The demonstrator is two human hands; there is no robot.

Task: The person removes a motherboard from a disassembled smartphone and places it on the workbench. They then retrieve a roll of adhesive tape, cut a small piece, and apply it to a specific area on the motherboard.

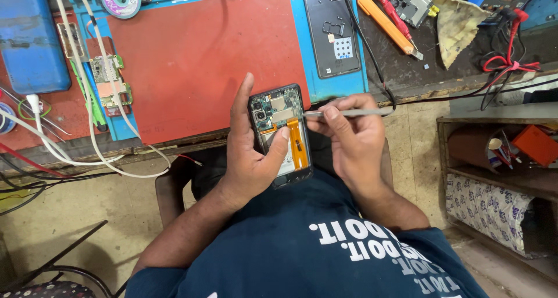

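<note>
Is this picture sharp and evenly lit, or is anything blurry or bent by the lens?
Head view: even, soft light; the opened phone between the left hand and right hand is sharp; bench edges bow as a wide lens would make them; the floor under the bench is dimmer; no strong glare.

Clothing: a dark navy-teal T-shirt (pixel 302 245) is worn; it fills the lower middle of the view.
Sleeves: short sleeves are seen, the left one ending near the lower left edge, the right one ending above the elbow at the lower right.
Markings: bold white block lettering is printed across the shirt's chest in repeated rows, seen upside down from the head camera.
Forearms: both are left bare below the sleeves; fine hair is visible on them.
Hands: the left hand (pixel 250 147) and the right hand (pixel 351 144) are bare; no gloves, rings or watch are seen.
Nails: they are kept short and unpainted.
</note>
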